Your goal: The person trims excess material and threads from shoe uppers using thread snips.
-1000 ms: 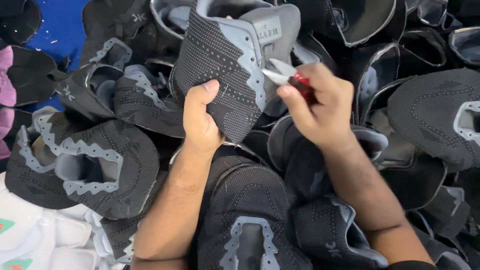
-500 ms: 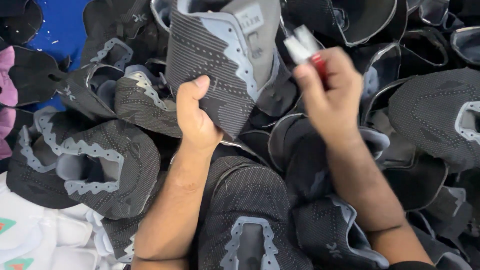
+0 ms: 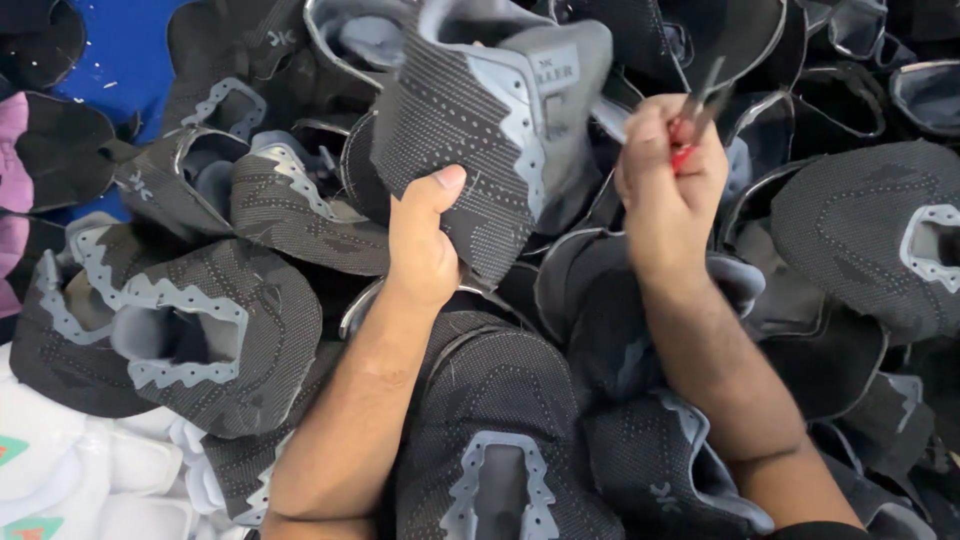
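Shoe upper (image 3: 480, 140): dark grey knit cloth, matt, dotted texture w/ smoother light-grey rubbery trim. Snips (image 3: 700, 110): shiny metal blades, glossy red plastic grip. White soles (image 3: 90, 480): smooth matt foam. Blue surface (image 3: 130, 60): smooth.

The left hand (image 3: 425, 240) grips a grey shoe upper (image 3: 490, 130); the right hand (image 3: 668, 185) holds snips (image 3: 697, 110).

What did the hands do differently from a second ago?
The right hand pulled its red-handled snips off the grey shoe upper and lifted them up and away to the right. The left hand kept its grip and tilted the upper a little. The pile of uppers stayed put.
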